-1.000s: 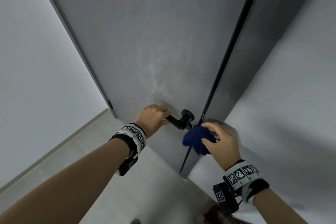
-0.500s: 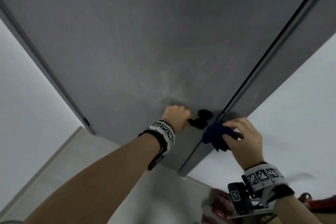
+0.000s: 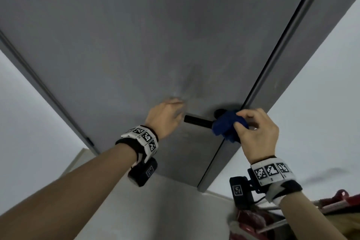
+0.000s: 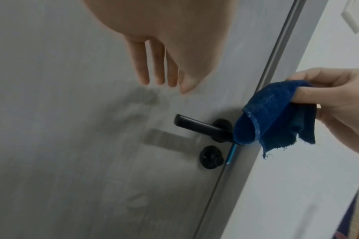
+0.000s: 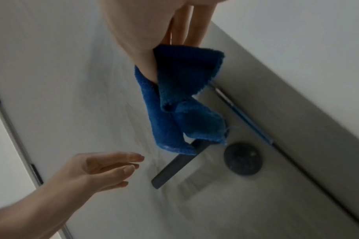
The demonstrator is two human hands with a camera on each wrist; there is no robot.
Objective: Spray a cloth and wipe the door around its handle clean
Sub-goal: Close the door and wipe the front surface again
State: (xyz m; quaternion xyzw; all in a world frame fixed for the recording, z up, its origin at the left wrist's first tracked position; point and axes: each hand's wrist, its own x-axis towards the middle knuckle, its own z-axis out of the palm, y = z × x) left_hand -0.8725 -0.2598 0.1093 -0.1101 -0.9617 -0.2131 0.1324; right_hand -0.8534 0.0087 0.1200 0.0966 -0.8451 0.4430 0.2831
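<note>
**Door, handle and cloth: items at hand**

Door (image 3: pixel 136 54): grey panel, smeared and streaked in patches near the left grip; its closing edge runs just under the right grip.

Handle (image 4: pixel 196 125): black lever on a round rose. Its free end points toward the left grip and lies just beside it, not touched. The rose end sits directly beneath the right grip, partly covered by cloth.

Thumb-turn (image 4: pixel 211 157): black round knob, below the handle, apart from both grips.

Cloth (image 4: pixel 276 116): dark blue terry, frayed at one corner, folded loosely and hanging from the right grip so that its lower fold drapes over the rose end of the lever.

Left hand (image 3: pixel 165 117): grip apart, fingers straight and close together, holding nothing. It sits near the door face, beside the lever's free end; whether the fingertips touch the panel cannot be told.

Right hand (image 3: pixel 257 132): grip clamped on the cloth, thumb and fingers pinching its upper fold.

Wall (image 3: pixel 321 103): pale, to the far side of the right grip.
</note>
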